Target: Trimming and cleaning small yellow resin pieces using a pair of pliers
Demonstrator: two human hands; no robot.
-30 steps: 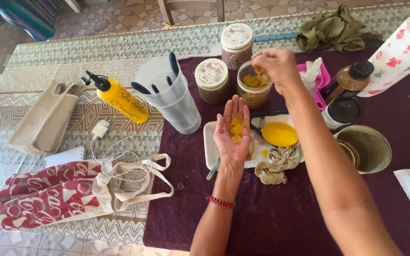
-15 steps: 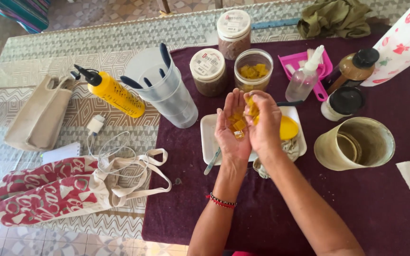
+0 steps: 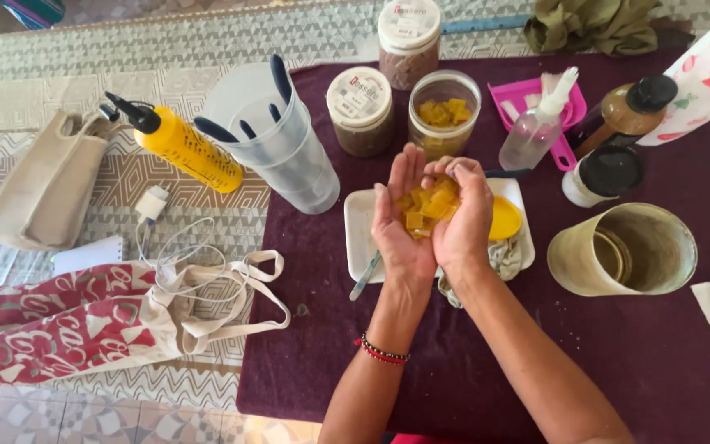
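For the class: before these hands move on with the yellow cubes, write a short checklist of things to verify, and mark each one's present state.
1. Cubes cupped securely between left hand and right hand: ok.
2. White tray directly under the hands to catch drops: ok.
3. Open jar of cubes upright and unlidded: ok.
4. Beige cup lying on its side, free to roll: not ok.
5. Spray bottle upright, apart from the hands: ok.
6. Cubes stuck together or loose: cannot tell.
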